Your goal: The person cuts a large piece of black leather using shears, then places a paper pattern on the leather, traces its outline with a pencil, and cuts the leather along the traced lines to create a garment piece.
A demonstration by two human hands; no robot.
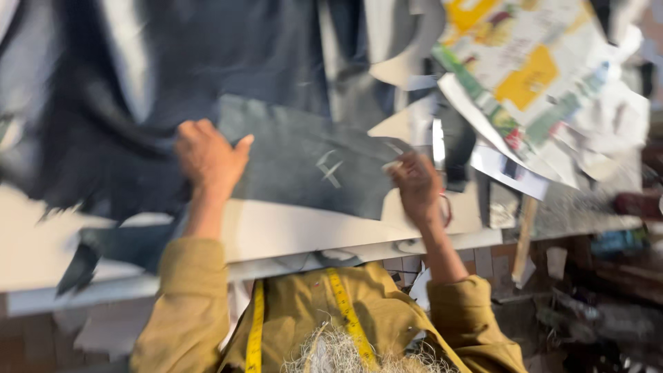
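Dark grey cloth (pixel 304 155) lies spread on a white table (pixel 290 231), with white chalk marks on it near the middle. My left hand (pixel 207 155) rests flat on the cloth's left part, thumb raised. At the cloth's right edge my right hand (pixel 414 183) pinches a small white piece, likely chalk (pixel 391 166). A yellow measuring tape (pixel 345 311) hangs round my neck over a mustard-yellow shirt. The picture is blurred by motion.
More dark cloth (pixel 138 62) is heaped at the back left. Printed paper sheets (pixel 532 76) and white paper pattern pieces (pixel 407 62) lie at the back right. A wooden stick (pixel 526 235) leans at the table's right edge. Clutter fills the floor at right.
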